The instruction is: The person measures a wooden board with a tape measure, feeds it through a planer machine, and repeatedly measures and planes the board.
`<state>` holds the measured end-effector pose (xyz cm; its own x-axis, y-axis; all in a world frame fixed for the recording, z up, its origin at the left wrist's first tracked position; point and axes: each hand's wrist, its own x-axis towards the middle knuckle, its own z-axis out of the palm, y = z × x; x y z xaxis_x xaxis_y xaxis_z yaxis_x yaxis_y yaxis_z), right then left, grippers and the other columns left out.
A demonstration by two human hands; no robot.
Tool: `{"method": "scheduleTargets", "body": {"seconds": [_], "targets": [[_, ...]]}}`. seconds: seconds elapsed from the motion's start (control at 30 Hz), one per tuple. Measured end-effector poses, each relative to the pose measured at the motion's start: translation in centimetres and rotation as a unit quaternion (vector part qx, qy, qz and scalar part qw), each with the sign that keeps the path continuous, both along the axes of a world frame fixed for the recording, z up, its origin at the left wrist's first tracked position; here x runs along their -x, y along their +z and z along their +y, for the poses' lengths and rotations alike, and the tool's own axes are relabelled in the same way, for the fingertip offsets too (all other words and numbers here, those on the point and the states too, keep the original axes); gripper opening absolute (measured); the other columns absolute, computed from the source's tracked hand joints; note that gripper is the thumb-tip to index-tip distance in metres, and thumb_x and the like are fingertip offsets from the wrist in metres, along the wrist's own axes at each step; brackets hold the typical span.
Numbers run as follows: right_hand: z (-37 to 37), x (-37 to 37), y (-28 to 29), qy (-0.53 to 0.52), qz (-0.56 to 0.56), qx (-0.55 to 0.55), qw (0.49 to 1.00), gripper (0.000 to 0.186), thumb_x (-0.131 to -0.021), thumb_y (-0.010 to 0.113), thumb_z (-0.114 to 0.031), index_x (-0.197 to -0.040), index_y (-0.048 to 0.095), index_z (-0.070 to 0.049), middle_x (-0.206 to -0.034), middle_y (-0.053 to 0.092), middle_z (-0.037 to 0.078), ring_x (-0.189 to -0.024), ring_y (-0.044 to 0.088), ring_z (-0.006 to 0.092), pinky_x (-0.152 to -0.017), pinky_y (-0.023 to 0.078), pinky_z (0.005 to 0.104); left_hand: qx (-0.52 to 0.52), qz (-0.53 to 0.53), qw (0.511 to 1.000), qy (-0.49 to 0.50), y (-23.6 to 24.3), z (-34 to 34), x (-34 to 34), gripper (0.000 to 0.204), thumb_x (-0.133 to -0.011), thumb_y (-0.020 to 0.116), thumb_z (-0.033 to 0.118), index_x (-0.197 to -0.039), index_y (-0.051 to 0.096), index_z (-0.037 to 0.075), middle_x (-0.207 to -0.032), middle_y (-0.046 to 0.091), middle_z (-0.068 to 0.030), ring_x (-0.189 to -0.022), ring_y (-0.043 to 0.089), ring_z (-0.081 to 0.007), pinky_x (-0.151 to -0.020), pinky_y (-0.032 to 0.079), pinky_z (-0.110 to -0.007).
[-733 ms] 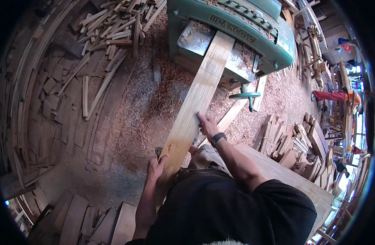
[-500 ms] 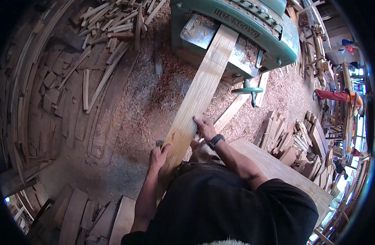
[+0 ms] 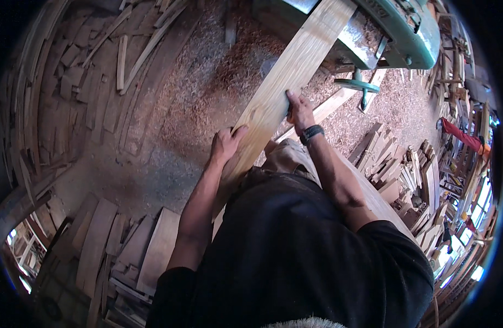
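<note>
A long pale wooden board [image 3: 287, 74] slants from beside my body up to the green planer [image 3: 410, 38], its far end on the metal bed [image 3: 361, 41]. My left hand [image 3: 227, 143] grips the board's left edge, thumb on top and fingers hidden beneath. On the opposite edge, slightly farther along, my right hand [image 3: 301, 113] holds it with the thumb over the top face. A dark watch [image 3: 311, 133] is on my right wrist. Under the bed sticks out a green handwheel [image 3: 356, 85].
Wood shavings [image 3: 207, 93] cover the floor. Scrap wood [image 3: 106, 87] lies at left, with more planks [image 3: 101, 240] at lower left. Stacked offcuts [image 3: 385, 164] stand at right. A wide board [image 3: 380, 202] lies by my right arm. Another person in red trousers [image 3: 460, 135] is at far right.
The whole view has shifted, so planer, board and hands sit higher and farther right in the picture. Both hands keep about the same hold on the board.
</note>
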<state>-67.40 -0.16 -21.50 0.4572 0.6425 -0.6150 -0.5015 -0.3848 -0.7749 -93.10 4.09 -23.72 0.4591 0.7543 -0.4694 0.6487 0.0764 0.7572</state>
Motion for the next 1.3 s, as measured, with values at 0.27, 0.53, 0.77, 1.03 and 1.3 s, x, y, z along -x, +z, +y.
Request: {"method": "scheduleTargets", "body": {"seconds": [0.27, 0.53, 0.77, 1.03, 1.3], "targets": [[1.9, -2.6, -2.5, -0.015, -0.034, -0.046, 0.998, 0.036, -0.089, 0.069, -0.034, -0.111, 0.061, -0.006, -0.091, 0.064, 0.002, -0.072, 0.060, 0.0122, -0.056, 0.048, 0.0277, 0.048, -0.058, 0.997, -0.004, 0.0, 1.5, -2.1, 0.055, -0.091, 0.059, 0.051, -0.108, 0.069, 0.000, -0.097, 0.070, -0.0189, -0.092, 0.067, -0.0321, -0.081, 0.050, -0.040], [3.3, -8.3, -3.8, -0.033, 0.042, -0.032, 0.998, 0.048, -0.093, 0.066, -0.031, -0.128, 0.054, -0.002, -0.125, 0.060, 0.010, -0.113, 0.059, 0.0238, -0.098, 0.047, 0.0421, 0.334, -0.024, 0.931, -0.146, 2.6, 3.7, 3.1, 0.068, -0.086, 0.066, 0.053, -0.127, 0.059, -0.001, -0.115, 0.066, -0.0114, -0.104, 0.059, -0.0192, -0.092, 0.047, -0.034], [5.8, -9.3, -3.2, -0.014, 0.042, 0.003, 0.999, 0.046, -0.092, 0.067, -0.032, -0.126, 0.056, -0.003, -0.123, 0.061, 0.012, -0.110, 0.061, 0.0262, -0.090, 0.052, 0.0449, 0.298, 0.059, 0.945, -0.121, 1.1, -3.3, 13.1, 0.066, -0.083, 0.070, 0.049, -0.121, 0.060, -0.004, -0.108, 0.066, -0.0142, -0.101, 0.060, -0.0186, -0.090, 0.047, -0.036], [7.2, -9.4, -1.9, -0.055, 0.037, -0.015, 0.998, 0.048, -0.090, 0.068, -0.033, -0.123, 0.057, 0.000, -0.123, 0.061, 0.012, -0.111, 0.058, 0.0237, -0.100, 0.044, 0.0395, 0.218, 0.065, 0.973, -0.036, 2.4, -4.4, 11.3, 0.057, -0.080, 0.070, 0.045, -0.110, 0.066, -0.004, -0.097, 0.070, -0.0186, -0.093, 0.066, -0.0257, -0.083, 0.051, -0.039], [2.5, -7.4, -0.9, 0.069, 0.014, 0.091, 0.993, 0.035, -0.083, 0.076, -0.041, -0.087, 0.067, -0.007, -0.072, 0.062, 0.001, -0.056, 0.055, 0.0118, -0.052, 0.043, 0.0254, 0.199, -0.024, 0.979, -0.027, 3.2, -2.6, 7.7, 0.052, -0.086, 0.068, 0.042, -0.110, 0.065, -0.004, -0.095, 0.070, -0.0183, -0.091, 0.067, -0.0257, -0.081, 0.051, -0.038]]}}
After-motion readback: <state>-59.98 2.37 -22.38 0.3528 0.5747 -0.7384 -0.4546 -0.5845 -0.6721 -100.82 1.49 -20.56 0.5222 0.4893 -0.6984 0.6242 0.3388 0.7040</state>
